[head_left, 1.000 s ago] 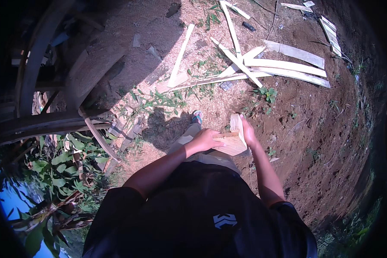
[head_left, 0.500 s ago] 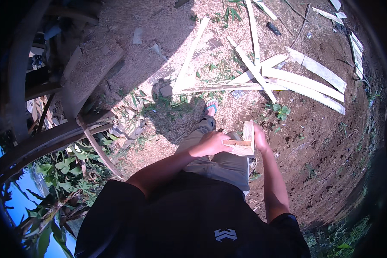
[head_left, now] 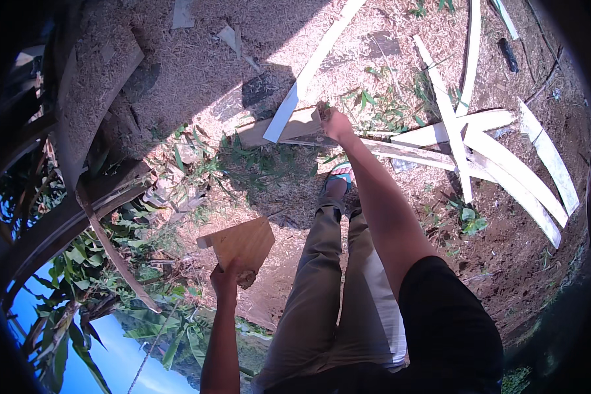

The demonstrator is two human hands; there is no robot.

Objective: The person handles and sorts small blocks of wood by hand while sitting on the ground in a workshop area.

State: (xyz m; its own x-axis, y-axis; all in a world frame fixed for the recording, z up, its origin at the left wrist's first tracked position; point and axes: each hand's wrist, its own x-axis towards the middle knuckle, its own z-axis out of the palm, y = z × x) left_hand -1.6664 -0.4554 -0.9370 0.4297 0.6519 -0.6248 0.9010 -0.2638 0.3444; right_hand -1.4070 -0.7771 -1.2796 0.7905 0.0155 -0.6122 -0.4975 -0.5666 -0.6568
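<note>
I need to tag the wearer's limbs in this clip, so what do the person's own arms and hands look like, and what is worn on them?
Both arms are bare from the hand up. The left hand and right hand wear no gloves, and no watch, ring or band shows. A short black sleeve covers the right upper arm; the left forearm shows no sleeve before it leaves the picture.

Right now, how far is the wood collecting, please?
Done: one wedge-shaped wood piece is already picked up and held in the left hand, out to the side. In hand: the right hand reaches down and grips the end of a short board on the sawdust ground. Left: that board is not lifted, and many long strips lie scattered to the right.
</note>
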